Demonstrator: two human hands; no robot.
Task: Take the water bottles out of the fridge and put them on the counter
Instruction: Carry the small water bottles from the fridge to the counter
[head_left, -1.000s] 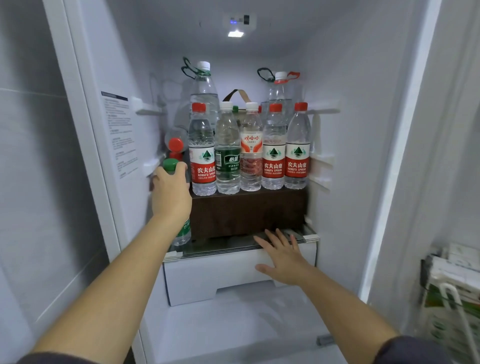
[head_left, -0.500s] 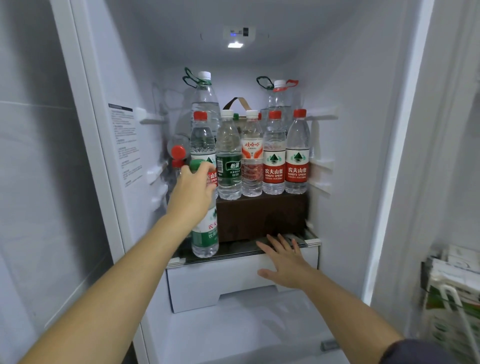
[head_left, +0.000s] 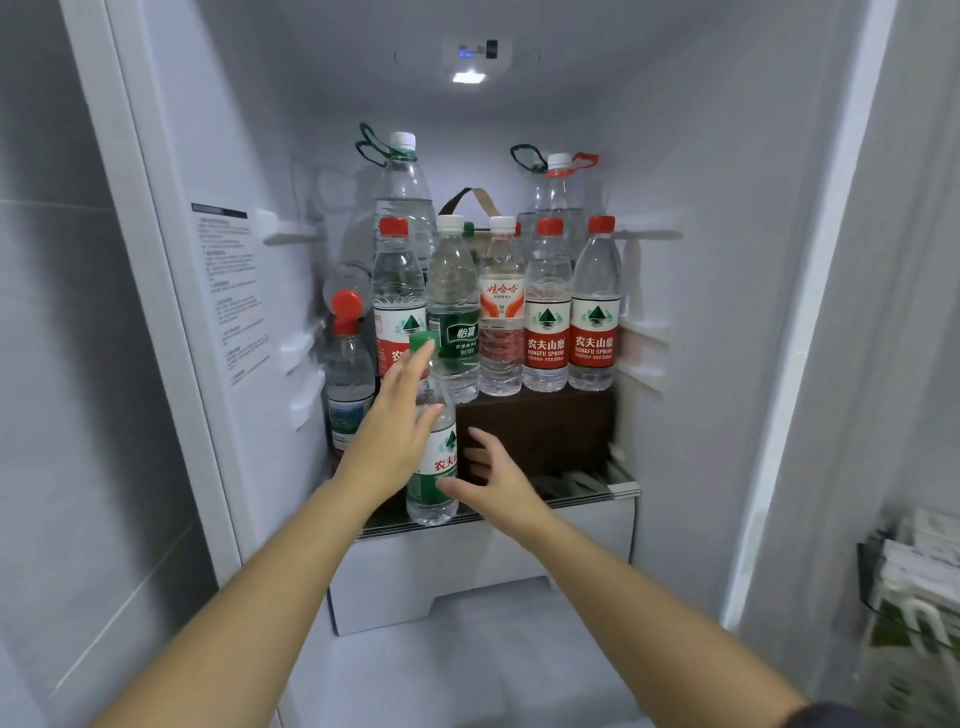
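Observation:
A green-capped water bottle (head_left: 435, 467) with a green and white label stands upright at the front edge of the glass shelf (head_left: 582, 496). My left hand (head_left: 395, 436) holds it, thumb across its front and fingers stretched up behind its neck. My right hand (head_left: 491, 480) is spread beside it, thumb touching the lower label. A row of small bottles (head_left: 545, 312) with red and white caps stands on a brown box (head_left: 540, 431). Two big bottles (head_left: 402, 197) rise behind them. Another red-capped bottle (head_left: 347, 384) stands at the left.
The fridge's left wall (head_left: 244, 291) carries a printed sticker and shelf rails. A white drawer (head_left: 467, 571) sits under the glass shelf. The door frame (head_left: 810, 312) borders the right side, with door-bin packages (head_left: 914, 597) at the far right.
My left hand has brought the green-capped bottle from the left corner forward to the shelf's front edge. My right hand left the shelf edge and rose to the bottle.

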